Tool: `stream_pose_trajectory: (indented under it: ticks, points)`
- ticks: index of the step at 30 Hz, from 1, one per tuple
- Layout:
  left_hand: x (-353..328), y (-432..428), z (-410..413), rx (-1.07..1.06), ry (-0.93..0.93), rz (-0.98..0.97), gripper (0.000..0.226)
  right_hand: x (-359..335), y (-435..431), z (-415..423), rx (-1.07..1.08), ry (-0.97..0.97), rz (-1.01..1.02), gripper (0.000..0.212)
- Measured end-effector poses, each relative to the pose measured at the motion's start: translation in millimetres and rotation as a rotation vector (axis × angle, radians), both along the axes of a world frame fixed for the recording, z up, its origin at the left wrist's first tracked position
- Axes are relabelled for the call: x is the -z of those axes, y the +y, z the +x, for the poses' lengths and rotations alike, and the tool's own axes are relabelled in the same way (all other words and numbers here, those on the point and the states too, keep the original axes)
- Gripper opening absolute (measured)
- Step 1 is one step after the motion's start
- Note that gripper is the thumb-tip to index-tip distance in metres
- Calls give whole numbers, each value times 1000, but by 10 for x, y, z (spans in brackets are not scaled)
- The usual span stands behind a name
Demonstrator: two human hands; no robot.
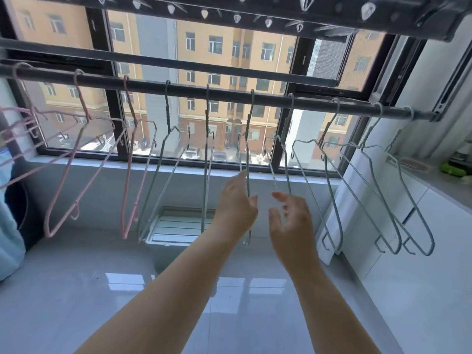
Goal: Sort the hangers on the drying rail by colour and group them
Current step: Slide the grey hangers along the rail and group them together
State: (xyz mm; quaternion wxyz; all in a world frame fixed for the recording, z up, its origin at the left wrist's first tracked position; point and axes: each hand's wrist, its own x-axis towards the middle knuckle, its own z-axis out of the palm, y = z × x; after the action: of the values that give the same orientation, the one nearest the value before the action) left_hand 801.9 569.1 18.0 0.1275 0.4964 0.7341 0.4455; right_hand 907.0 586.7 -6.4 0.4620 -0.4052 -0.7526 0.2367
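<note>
The left hand point(236, 200) is touching a grey-green hanger point(247, 159) on the drying rail point(229, 94), grip loosely spread, while the right hand point(291, 218) is hovering open beside it.

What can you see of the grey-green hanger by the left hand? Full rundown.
The grey-green hanger is thin coated wire, seen nearly edge-on. Its hook sits over the dark drying rail, with a twisted neck below, and the body hangs straight down. The left hand touches its lower run with loosely curled fingers, no closed grip. Neighbouring hangers hang apart from it.
</note>
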Motion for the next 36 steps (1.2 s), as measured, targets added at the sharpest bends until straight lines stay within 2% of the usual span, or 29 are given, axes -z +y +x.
stream_pose_trajectory:
  ticks: [2, 4, 7, 9, 13, 19, 26, 28, 31, 34, 36]
  points:
    - [-51, 29, 87, 29, -13, 154, 48, -73, 54, 164, 162, 23, 119, 29]
    - [-105, 107, 195, 97, -83, 199, 42, -81, 188, 249, 195, -17, 1, 36]
    - [-167, 266, 302, 137, -58, -11, 42, -10, 322, 211, 16, -9, -347, 43]
    - [-182, 337, 327, 141, -82, -146, 40, 93, 331, 111, -75, 17, -438, 40]
    - [-93, 401, 344, 124, -106, -127, 30, 230, 296, -37, -69, 190, -327, 28]
    - [-45, 464, 369, 133, -263, -41, 32, 212, 283, -12, -14, 211, -235, 29]
    - [-1, 493, 436, 155, -265, -13, 38, 199, 288, 82, 8, 197, -209, 30]
    - [8, 482, 449, 152, -268, -17, 38, 191, 292, 110, -7, 127, -225, 29]
    - [26, 472, 461, 148, -268, -28, 45, 123, 284, 251, -20, -87, -173, 29]
    - [15, 468, 481, 147, -248, -34, 52, -69, 302, 524, 192, -152, 76, 40]
    - [9, 438, 525, 145, -271, -18, 54, -137, 426, 697, 302, -230, 53, 43]
